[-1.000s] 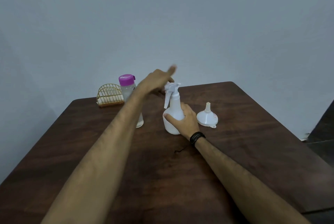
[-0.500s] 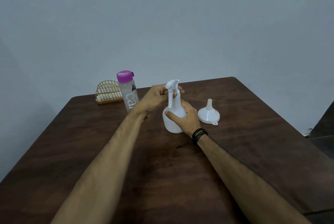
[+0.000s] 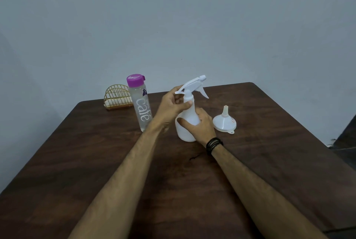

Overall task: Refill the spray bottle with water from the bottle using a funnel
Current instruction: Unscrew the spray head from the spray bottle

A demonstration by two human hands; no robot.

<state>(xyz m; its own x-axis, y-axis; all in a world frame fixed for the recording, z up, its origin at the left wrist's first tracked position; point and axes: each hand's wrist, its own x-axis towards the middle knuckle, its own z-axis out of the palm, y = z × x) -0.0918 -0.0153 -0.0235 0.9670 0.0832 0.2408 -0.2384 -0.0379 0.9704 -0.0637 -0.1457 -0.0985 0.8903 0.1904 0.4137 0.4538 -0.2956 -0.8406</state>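
While the right hand [image 3: 200,125] grips the spray bottle [image 3: 185,123] standing on the desk [image 3: 269,161], the left hand [image 3: 173,106] grasps its neck; the funnel [image 3: 224,121] sits just right; the water bottle [image 3: 140,104] stands left.

White spray bottle [image 3: 185,123] in my hands; left, purple-capped clear water bottle [image 3: 140,104]; right, translucent white funnel [image 3: 224,121]; dark brown table [image 3: 269,161].

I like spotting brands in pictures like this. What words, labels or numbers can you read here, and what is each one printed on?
"café": large white letters running lengthwise down the side of the clear water bottle with the purple cap.
Smaller word beside "café" on the same bottle: too small to read.
Small dark emblem above it: no legible text.
Red mark on the rim of the funnel: too blurred to read.
Spray bottle: no text visible.
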